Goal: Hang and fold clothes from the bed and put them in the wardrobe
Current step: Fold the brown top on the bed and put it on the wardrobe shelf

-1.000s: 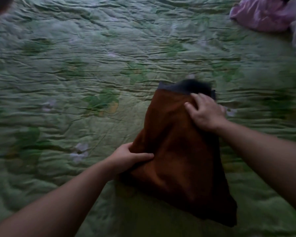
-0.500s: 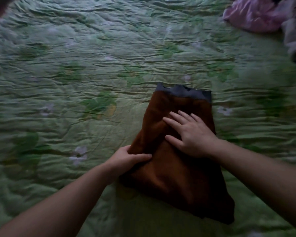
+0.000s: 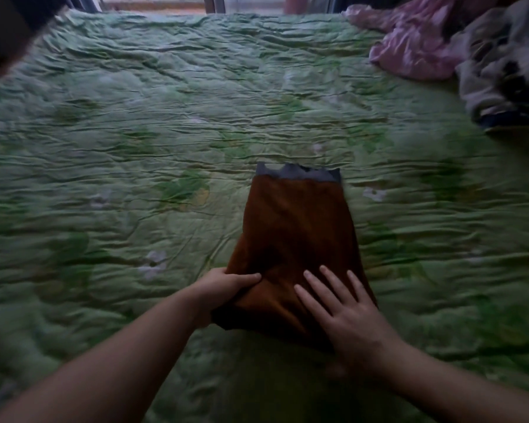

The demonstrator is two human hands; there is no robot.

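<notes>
Folding under way: brown garment (image 3: 297,239) lies flat near the bed's (image 3: 135,117) near edge, left hand (image 3: 223,288) pinching its left side, right hand (image 3: 345,312) pressing it, fingers straight. Next likely another fold; unfolded clothes (image 3: 440,47) wait at the far right corner.

hands: 2, left hand (image 3: 223,288) and right hand (image 3: 345,315) | folded rust-brown garment with grey band (image 3: 297,239): 1 | pink garment (image 3: 416,44): 1, crumpled | grey-and-white crumpled garment (image 3: 507,65): 1 | green floral quilt (image 3: 135,117): 1 | bed (image 3: 440,300): 1
</notes>
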